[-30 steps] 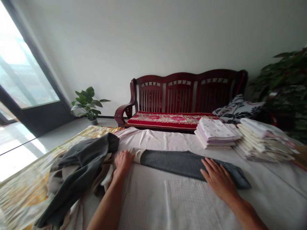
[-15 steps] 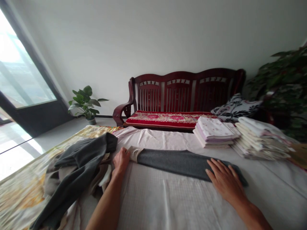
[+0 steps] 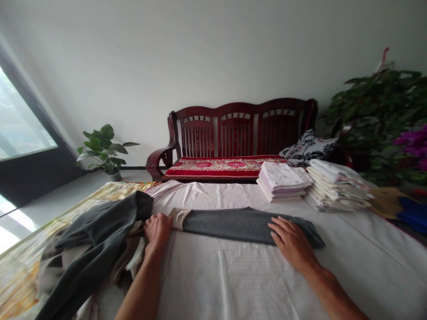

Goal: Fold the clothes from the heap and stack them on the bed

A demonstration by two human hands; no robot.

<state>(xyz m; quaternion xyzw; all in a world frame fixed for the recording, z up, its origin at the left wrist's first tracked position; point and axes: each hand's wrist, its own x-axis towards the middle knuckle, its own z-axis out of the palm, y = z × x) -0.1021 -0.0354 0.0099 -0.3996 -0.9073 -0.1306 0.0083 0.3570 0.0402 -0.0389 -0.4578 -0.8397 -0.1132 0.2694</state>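
A dark grey pair of trousers [image 3: 230, 225], folded into a long narrow strip with a beige band at its left end, lies across the pale sheet [image 3: 196, 271]. My left hand [image 3: 158, 231] is at the beige end, fingers bent and closed on its edge; the fingertips are hidden. Flat on the wider right part rests my right hand [image 3: 292, 242], its fingers stretched out and slightly apart. Left of my left hand, a loose heap of dark grey and beige clothes [image 3: 96, 240] lies crumpled.
Two stacks of folded cloth, a white-and-lilac stack [image 3: 283, 180] and a cream stack [image 3: 336, 186], stand at the back right. Behind is a wooden bench [image 3: 233, 129] with a patterned cushion [image 3: 308, 149]. A potted plant [image 3: 106, 151] stands left; larger foliage [image 3: 380, 115] fills the right.
The view has turned slightly right, so everything sits further left. Both hands stay at the same ends of the trousers, which look otherwise much the same.
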